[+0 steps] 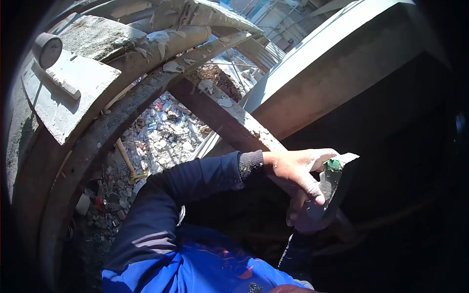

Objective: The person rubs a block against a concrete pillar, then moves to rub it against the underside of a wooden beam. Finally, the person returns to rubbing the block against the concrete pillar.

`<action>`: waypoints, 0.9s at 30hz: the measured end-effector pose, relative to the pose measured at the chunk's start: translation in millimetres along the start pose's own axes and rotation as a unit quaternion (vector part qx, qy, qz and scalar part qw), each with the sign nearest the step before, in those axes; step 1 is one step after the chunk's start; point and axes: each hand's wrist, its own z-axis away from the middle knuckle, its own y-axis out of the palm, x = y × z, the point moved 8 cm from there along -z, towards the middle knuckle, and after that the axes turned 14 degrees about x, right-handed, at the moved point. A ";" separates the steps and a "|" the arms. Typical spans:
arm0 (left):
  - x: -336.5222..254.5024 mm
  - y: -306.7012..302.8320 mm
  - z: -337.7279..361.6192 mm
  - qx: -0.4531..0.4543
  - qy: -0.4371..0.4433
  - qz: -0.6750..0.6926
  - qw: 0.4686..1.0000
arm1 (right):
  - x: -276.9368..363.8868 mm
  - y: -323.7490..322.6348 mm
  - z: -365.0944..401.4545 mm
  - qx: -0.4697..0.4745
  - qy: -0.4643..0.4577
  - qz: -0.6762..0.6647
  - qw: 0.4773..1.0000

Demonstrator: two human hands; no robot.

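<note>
My left hand (293, 168), at the end of a dark blue sleeve with a grey cuff, reaches in from the left. Its thumb and fingers close around a green and grey piece (334, 181) with a ragged, pale upper end. Just below, in shadow, my right hand (309, 215) is wrapped around the lower part of the same piece. The hands overlap, and the right fingers are partly hidden by the dark. What the piece is made of is hard to tell.
A dusty beam (239, 122) runs diagonally behind my left hand. Curved metal rims (112, 117) arc along the left, near a white plate (73, 90) with a round fitting. Rubble (166, 132) lies below. A large pale beam (342, 63) crosses the upper right above deep shadow.
</note>
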 end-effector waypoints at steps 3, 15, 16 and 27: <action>16.0 -13.5 3.1 0.044 0.001 -0.011 0.999 | -14.6 2.5 -1.8 0.033 0.021 0.010 0.999; -131.1 -2.6 110.4 -0.346 -0.113 -0.840 0.403 | 152.9 97.8 -19.5 0.263 -0.226 0.469 0.812; -135.6 -11.1 119.6 -0.351 -0.121 -0.845 0.384 | 167.0 120.0 -35.6 0.237 -0.260 0.571 0.741; -120.8 -60.3 154.5 -0.370 -0.218 -0.853 0.297 | 192.5 318.5 -255.0 0.010 -0.500 0.864 0.054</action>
